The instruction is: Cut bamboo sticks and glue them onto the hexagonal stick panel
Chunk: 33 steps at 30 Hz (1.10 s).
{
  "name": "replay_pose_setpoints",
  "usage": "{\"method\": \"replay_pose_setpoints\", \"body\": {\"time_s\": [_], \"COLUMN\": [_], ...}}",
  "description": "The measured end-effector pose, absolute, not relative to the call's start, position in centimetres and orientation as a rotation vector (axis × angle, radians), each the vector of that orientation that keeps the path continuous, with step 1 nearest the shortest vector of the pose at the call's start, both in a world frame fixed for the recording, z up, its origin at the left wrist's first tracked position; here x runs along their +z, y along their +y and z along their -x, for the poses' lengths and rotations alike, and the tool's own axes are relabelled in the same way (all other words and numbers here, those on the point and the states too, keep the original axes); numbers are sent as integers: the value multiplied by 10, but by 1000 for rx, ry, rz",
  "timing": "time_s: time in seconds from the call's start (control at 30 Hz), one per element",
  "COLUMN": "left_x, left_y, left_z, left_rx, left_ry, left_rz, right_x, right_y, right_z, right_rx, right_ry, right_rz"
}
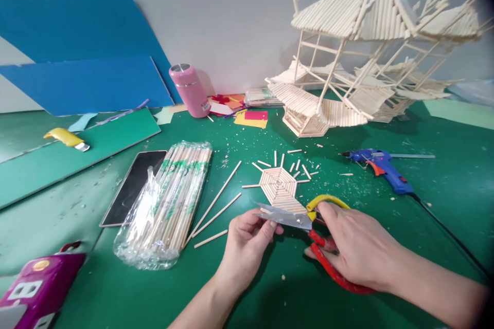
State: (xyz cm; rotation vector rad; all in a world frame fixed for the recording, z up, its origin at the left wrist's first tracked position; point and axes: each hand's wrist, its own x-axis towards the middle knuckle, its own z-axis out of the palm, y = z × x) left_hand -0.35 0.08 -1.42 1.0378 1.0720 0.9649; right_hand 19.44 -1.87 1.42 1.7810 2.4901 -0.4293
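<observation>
Right hand [349,239] is curled through the yellow and red handles of the scissors [289,217], whose blades reach across to the left hand [247,241]. Left thumb and fingers pinch together at the blades on a short stick [265,211] (only a pale tip shows from where I stand). Just beyond, flat on the green table [293,298], lies a web-patterned stick panel [276,185], with short pieces [306,172] scattered along its far side. Three loose sticks [214,203] lie to the left, beside a plastic-wrapped bundle [181,195]. Over on the right rests a blue glue gun [382,164]; farther back stands a tiered stick model [347,18].
</observation>
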Motion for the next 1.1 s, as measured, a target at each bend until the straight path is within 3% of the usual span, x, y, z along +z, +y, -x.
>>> {"method": "replay_pose_setpoints", "body": {"time_s": [1.1], "left_x": [-15], "left_y": [-2], "left_z": [4], "left_rx": [1031], "left_ry": [975], "left_rz": [-1067], "right_x": [21], "right_y": [-15], "right_z": [-196], "right_rx": [-396], "right_ry": [2584], "right_rz": [-1773]}}
